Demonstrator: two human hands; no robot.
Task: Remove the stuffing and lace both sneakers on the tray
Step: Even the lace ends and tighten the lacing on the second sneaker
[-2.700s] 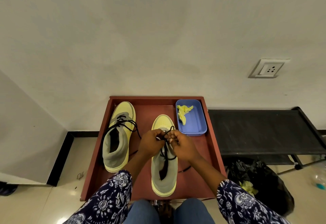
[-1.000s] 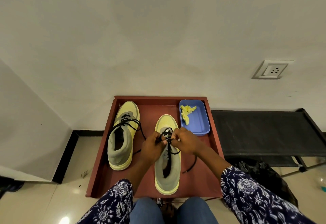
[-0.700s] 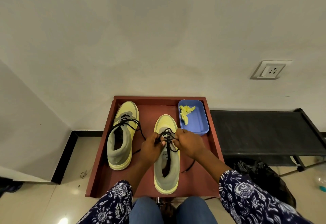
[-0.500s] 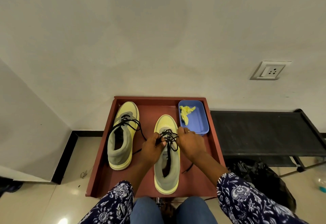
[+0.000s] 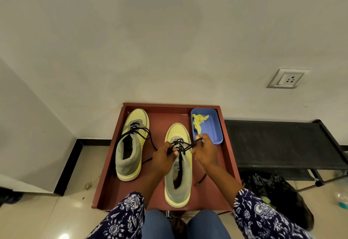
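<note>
Both hands pinch the black lace (image 5: 185, 145) on the right sneaker (image 5: 178, 165): left hand (image 5: 163, 158), right hand (image 5: 205, 152). I'd pull evenly, keeping tension level.

Two yellow-and-grey sneakers stand on one red tray (image 5: 228, 156): the left sneaker (image 5: 130, 144) and the right sneaker (image 5: 178, 180). Each carries one black lace, two in all. One blue tub (image 5: 212, 125) holds one wad of yellow stuffing (image 5: 199, 121). Two hands work there: left hand (image 5: 163, 159), right hand (image 5: 205, 152). One wall socket (image 5: 287, 78), one black bag (image 5: 278, 191).
</note>
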